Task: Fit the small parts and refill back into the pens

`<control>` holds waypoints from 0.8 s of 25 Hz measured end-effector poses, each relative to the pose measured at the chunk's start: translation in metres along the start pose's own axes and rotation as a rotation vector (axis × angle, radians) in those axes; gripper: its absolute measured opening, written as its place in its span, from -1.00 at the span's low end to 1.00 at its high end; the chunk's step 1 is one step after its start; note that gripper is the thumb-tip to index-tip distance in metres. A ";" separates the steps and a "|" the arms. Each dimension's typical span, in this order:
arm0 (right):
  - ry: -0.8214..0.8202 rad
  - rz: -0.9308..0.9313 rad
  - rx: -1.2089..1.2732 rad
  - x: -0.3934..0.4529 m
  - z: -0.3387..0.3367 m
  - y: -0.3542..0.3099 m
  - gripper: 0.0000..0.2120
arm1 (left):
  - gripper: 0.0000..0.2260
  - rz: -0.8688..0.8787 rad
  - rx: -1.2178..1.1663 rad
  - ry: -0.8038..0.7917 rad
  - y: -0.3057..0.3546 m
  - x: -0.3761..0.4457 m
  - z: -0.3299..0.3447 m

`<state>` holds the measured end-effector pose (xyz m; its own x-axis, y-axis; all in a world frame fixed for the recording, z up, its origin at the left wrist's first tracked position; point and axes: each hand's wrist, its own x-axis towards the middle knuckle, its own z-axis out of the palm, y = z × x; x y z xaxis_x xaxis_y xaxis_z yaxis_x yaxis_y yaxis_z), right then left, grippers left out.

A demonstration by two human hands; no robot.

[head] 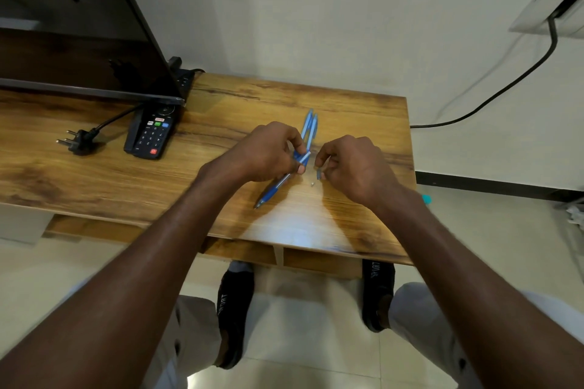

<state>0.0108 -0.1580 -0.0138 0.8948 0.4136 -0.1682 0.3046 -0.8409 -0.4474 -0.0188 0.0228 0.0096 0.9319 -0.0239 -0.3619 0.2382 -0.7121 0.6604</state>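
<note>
Now a blue pen (286, 178) is pinched at its upper end by the left hand (268, 151) over the desk (94, 174) — a small blue piece (318, 173) is held in the right hand's (354, 164) curled fingers.

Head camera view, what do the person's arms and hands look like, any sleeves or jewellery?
Both forearms are bare up to the frame edge, with no sleeves showing. The left hand and right hand wear no gloves, and no rings, watch or bracelet are visible.

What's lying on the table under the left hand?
Under the left hand, which pinches a blue pen piece, a blue pen lies on the wooden table; its upper end is covered by the fingers.
</note>
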 end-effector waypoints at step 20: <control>0.036 0.026 0.225 0.002 -0.005 -0.004 -0.93 | -0.78 -0.038 -0.054 -0.118 0.001 -0.003 -0.006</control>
<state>0.0133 -0.1551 -0.0079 0.9138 0.3765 -0.1523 0.2043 -0.7502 -0.6288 -0.0197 0.0264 0.0151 0.8838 -0.0822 -0.4605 0.2906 -0.6750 0.6781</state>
